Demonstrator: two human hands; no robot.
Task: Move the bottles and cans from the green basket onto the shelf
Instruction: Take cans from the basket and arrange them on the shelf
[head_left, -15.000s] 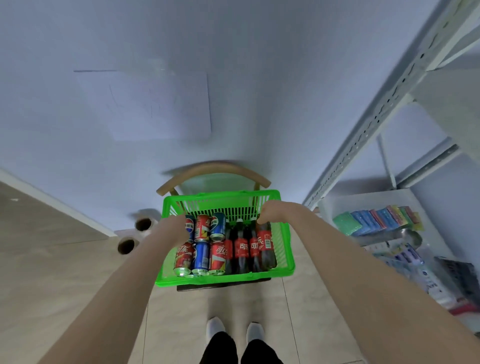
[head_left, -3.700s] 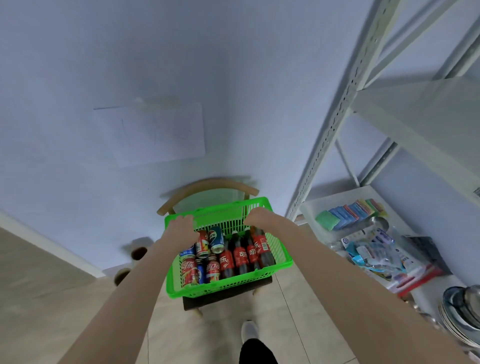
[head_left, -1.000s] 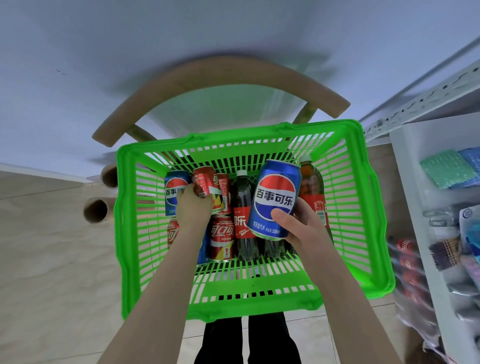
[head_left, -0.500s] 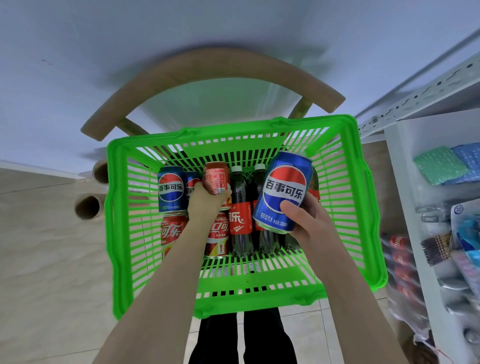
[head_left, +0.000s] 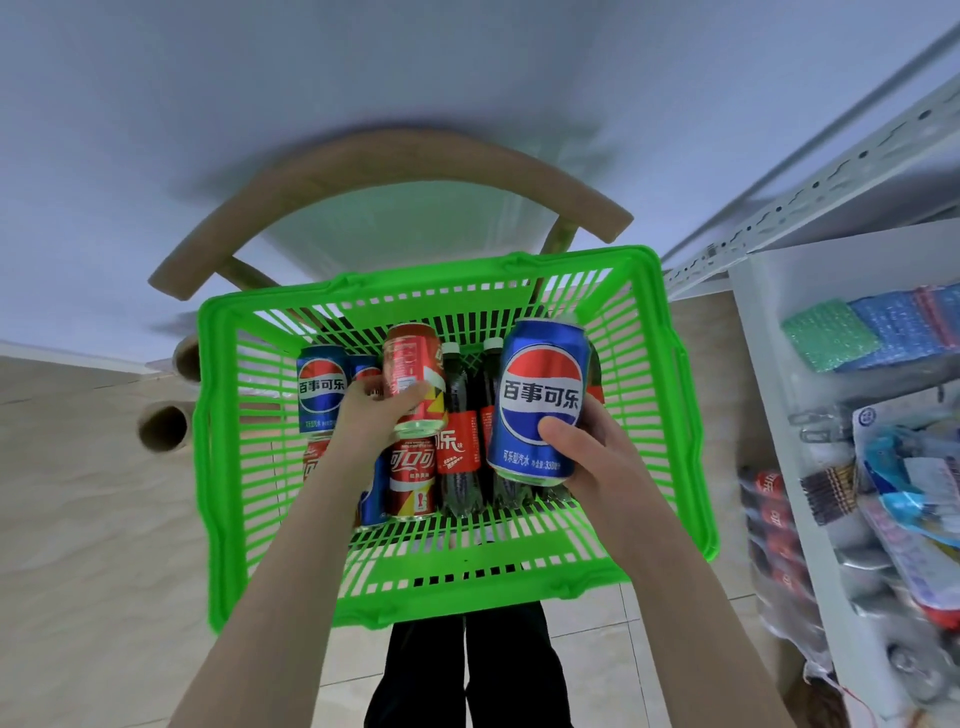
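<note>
The green basket (head_left: 223, 467) sits on a wooden chair in front of me, with several cans and dark cola bottles (head_left: 460, 447) lying inside. My left hand (head_left: 371, 415) grips a red cola can (head_left: 413, 374) and holds it just above the others. My right hand (head_left: 592, 452) holds a blue Pepsi can (head_left: 540, 400) lifted over the basket's right half. Another blue Pepsi can (head_left: 321, 387) lies at the basket's left. The white shelf (head_left: 769, 395) stands to the right of the basket.
The wooden chair back (head_left: 395, 166) curves behind the basket against the wall. The shelf holds sponge packs (head_left: 852, 332), packaged goods and, lower down, red-labelled bottles (head_left: 774, 519). Two cardboard tubes (head_left: 163, 428) lie on the floor at left. My legs stand below the basket.
Both hands have lifted their cans a little higher out of the basket. The red can in my left hand now stands clear of the row beneath it.
</note>
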